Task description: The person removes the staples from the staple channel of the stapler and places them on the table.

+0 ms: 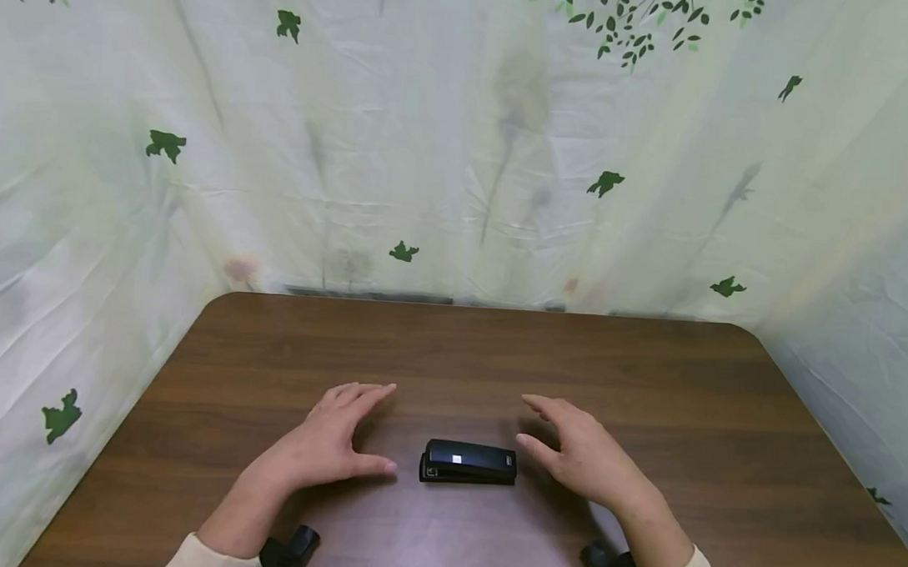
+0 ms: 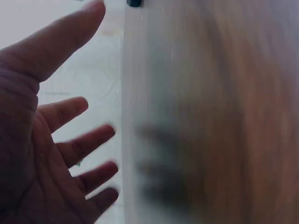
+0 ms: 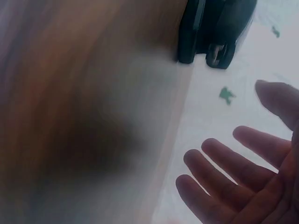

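Observation:
A black stapler (image 1: 469,462) lies lengthwise from left to right on the brown wooden table, between the two hands. Left of it is my left hand (image 1: 326,446), thumb and fingers spread apart and holding nothing. On the other side my right hand (image 1: 585,453) faces it with fingers extended, its thumb tip near the stapler's right end. The right wrist view shows one end of the stapler (image 3: 212,32) above the spread fingers. In the left wrist view the palm and parted fingers of the left hand (image 2: 56,126) appear, with only a small dark corner at the top edge.
The wooden table (image 1: 467,351) has rounded far corners. Pale curtains (image 1: 444,150) printed with green leaves hang behind it and along both sides. Black wrist devices (image 1: 290,551) sit below each wrist, close over the table.

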Demonstrator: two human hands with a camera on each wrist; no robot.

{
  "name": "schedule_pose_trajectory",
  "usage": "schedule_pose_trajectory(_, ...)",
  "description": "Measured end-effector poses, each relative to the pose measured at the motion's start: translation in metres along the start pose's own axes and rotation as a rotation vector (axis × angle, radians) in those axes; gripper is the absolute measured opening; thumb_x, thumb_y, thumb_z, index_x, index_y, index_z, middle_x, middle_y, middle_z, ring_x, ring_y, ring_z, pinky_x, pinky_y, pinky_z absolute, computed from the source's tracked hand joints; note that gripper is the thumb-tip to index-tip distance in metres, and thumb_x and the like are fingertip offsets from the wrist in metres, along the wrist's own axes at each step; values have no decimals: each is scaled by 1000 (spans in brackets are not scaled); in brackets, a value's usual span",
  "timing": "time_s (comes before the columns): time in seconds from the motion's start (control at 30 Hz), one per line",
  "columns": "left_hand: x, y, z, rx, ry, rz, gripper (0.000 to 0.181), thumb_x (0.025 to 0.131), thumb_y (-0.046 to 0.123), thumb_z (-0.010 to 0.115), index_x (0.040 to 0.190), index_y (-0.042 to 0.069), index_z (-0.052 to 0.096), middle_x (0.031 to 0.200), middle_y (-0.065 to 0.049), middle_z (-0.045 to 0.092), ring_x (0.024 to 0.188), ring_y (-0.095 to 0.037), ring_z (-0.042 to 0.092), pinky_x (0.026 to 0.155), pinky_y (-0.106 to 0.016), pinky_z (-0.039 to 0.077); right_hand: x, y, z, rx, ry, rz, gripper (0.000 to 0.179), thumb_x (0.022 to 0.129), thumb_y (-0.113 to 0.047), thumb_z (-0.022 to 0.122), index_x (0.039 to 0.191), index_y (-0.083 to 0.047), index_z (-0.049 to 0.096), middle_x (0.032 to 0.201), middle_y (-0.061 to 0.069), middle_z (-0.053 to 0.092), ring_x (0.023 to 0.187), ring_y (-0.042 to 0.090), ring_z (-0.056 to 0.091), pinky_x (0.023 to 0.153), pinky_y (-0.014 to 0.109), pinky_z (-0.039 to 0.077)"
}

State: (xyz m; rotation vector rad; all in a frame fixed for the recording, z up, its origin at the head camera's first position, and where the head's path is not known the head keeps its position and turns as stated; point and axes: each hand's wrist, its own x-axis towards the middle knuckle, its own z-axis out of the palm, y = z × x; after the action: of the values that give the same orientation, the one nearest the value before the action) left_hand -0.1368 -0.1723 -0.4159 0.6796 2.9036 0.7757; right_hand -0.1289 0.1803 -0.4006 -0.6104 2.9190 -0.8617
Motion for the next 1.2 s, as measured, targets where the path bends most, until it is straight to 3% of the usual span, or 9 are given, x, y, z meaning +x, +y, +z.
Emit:
schedule_pose_trajectory(0.1, 4, 3, 3, -67, -22, 20, 86, 67, 58, 73, 139, 25, 41, 130, 5, 48, 120, -18, 37, 94, -44, 35, 1, -3, 4, 36, 0, -30, 50, 87, -43, 60, 130, -20, 52, 126, -6, 55, 116, 11, 48, 92, 38, 40)
schedule_pose_trajectory(0.23, 7, 6, 10, -167, -31, 40, 78, 70, 54, 73, 136, 23, 45, 120, 8, 54, 110, -11, 45, 90, -39, 40, 3, -5, 9, 79, -2, -54, 46, 87, -41, 61, 128, -21, 54, 123, -6, 57, 112, 10, 51, 88, 36, 43)
schedule_pose_trajectory(0.4, 12, 6, 24, -288, 27, 92, 70, 71, 48, 75, 129, 17, 51, 107, 8, 58, 95, -11, 52, 82, -33, 43, 4, -6, 15, 92, -21, -55, 46, 87, -43, 60, 127, -20, 55, 122, -6, 57, 111, 11, 52, 88, 36, 43)
schedule_pose_trajectory(0.6, 14, 7, 40, -331, 98, 100, 57, 72, 49, 74, 119, 21, 59, 99, 11, 59, 90, -9, 51, 80, -29, 42, 5, -10, 22, 84, -48, -73, 48, 87, -48, 58, 126, -21, 55, 121, -9, 56, 112, 7, 49, 90, 37, 42)
schedule_pose_trajectory(0.73, 15, 9, 47, -306, 148, 124, 49, 73, 48, 74, 114, 24, 63, 94, 15, 59, 88, -8, 49, 79, -31, 40, 5, -14, 26, 93, -50, -98, 47, 88, -47, 57, 125, -20, 56, 120, -9, 57, 110, 6, 51, 89, 35, 42)
schedule_pose_trajectory(0.9, 14, 10, 51, -194, 184, 213, 38, 75, 36, 74, 112, 30, 64, 93, 21, 59, 87, -7, 47, 79, -37, 33, 5, -20, 29, 121, -58, -111, 45, 88, -45, 58, 124, -19, 57, 118, -8, 58, 107, 6, 52, 88, 34, 43)
schedule_pose_trajectory(1.03, 12, 10, 51, -150, 165, 254, 42, 73, 30, 74, 113, 34, 62, 98, 23, 58, 89, -5, 46, 78, -37, 32, 4, -25, 33, 131, -73, -122, 46, 88, -47, 57, 124, -20, 57, 118, -9, 58, 108, 7, 52, 89, 35, 42)
schedule_pose_trajectory(1.2, 12, 11, 51, -137, 138, 267, 44, 72, 39, 74, 113, 38, 60, 101, 23, 56, 90, -3, 44, 78, -36, 31, 4, -27, 39, 129, -77, -159, 46, 87, -48, 57, 123, -21, 57, 116, -13, 56, 106, 5, 52, 89, 35, 42)
